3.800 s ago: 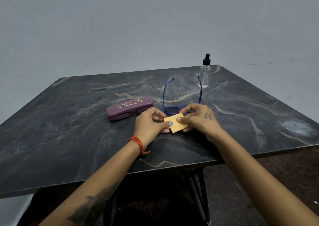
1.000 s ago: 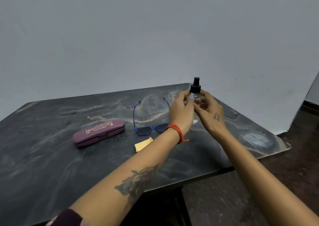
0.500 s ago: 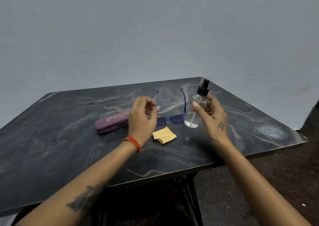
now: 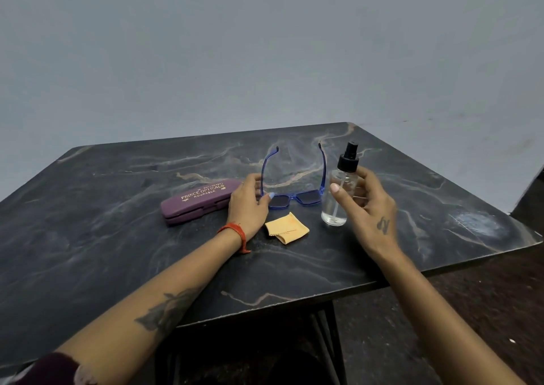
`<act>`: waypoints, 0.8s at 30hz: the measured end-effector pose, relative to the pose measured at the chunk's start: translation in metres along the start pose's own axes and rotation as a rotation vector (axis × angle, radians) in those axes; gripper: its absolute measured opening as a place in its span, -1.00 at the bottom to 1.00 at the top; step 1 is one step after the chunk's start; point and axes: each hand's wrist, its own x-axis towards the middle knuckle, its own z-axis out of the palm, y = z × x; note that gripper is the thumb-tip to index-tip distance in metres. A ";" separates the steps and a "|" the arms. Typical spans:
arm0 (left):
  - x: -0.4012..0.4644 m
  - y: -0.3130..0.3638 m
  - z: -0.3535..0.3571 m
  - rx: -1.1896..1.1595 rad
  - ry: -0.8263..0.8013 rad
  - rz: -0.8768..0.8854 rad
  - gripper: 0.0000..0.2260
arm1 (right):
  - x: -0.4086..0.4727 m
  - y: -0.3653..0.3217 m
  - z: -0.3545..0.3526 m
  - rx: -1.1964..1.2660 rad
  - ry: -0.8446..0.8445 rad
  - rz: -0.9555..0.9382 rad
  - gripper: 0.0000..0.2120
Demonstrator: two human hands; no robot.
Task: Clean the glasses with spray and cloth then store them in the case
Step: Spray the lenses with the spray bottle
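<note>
Judging from how things lie, the task has barely begun: nothing shows that either lens has been sprayed or wiped, and every later step is left to do.

Nearest on the dark marbled tabletop (image 4: 294, 270) lies the folded yellow cloth (image 4: 287, 228), untouched and apart from both hands, between the two wrists.

Just beyond it, the left hand (image 4: 248, 205) rests low by the near left corner of the blue glasses (image 4: 294, 198). Its grip is loosely curled, with the thumb tip at the frame beside the left lens; whether the fingers have truly pinched the frame I cannot tell. The glasses sit with lenses toward the person and both temple arms unfolded, pointing away.

On the right, the right hand (image 4: 366, 205) holds the clear spray bottle (image 4: 338, 196) upright. The grip is wrapped loosely around the body, thumb on the near face, fingers behind it. The black nozzle is uncovered by any finger, so no spraying seems under way. Whether the bottle's base touches the tabletop or hangs just above it is unclear.

Left of the glasses, just beside the left hand, the purple case (image 4: 197, 202) lies closed.

Still ahead: spraying, wiping, folding the arms, opening the case, storing.
</note>
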 end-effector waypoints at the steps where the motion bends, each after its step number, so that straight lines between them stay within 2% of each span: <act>1: 0.002 -0.001 0.000 -0.007 0.001 -0.012 -0.73 | 0.000 0.001 0.000 -0.008 -0.011 -0.003 -0.53; 4: 0.006 -0.005 0.001 0.003 0.023 -0.039 -0.84 | -0.001 0.002 0.001 -0.023 -0.044 0.000 -0.52; 7: 0.007 -0.005 -0.001 -0.025 0.046 -0.027 -0.84 | -0.002 0.001 0.002 -0.009 -0.073 0.008 -0.54; 12: 0.004 -0.003 -0.007 -0.073 0.095 0.066 -0.85 | 0.003 -0.001 0.003 0.074 -0.147 0.054 -0.70; 16: 0.007 -0.003 -0.019 -0.162 0.170 0.104 -0.84 | 0.013 -0.007 0.006 0.186 -0.236 0.150 -0.69; 19: 0.014 -0.002 -0.029 -0.221 0.223 0.110 -0.81 | 0.029 -0.016 0.010 0.261 -0.305 0.246 -0.77; 24: 0.022 -0.001 -0.039 -0.267 0.311 0.123 -0.81 | 0.058 -0.032 0.026 0.575 -0.366 0.373 -0.77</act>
